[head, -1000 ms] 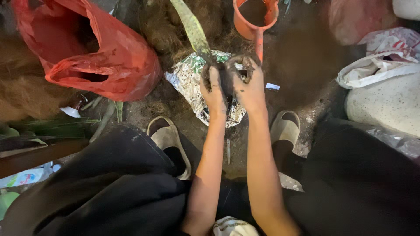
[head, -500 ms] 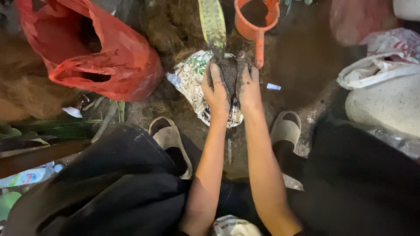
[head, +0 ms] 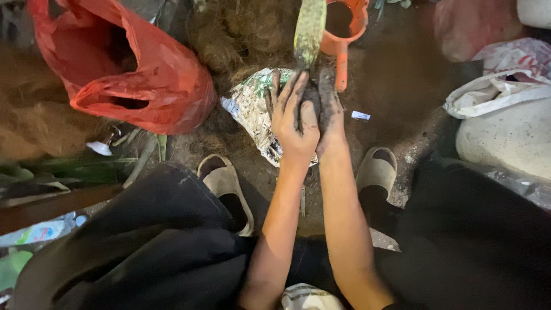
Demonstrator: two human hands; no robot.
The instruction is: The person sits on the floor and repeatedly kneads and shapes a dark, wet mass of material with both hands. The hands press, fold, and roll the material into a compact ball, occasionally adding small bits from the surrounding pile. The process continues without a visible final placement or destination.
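Far to the left of the root ball, a red plastic bag (head: 129, 74) gapes open on the ground. Nearer, a silver foil bag (head: 252, 109) lies just left of and beneath it. Now the left hand (head: 294, 123), fingers narrow and curled, presses on the dark soil root ball (head: 314, 97), the plant's green leaf (head: 310, 26) rising straight above. The right hand (head: 332, 117) cups the ball's other side, fingers closed on it. Even pressure from both palms looks best here, I'd say, keeping the leaf upright. Just above-right stands an orange scoop (head: 344, 28), close enough to bump. Right of the ball, open dirt, then white sacks (head: 493, 92) well apart.
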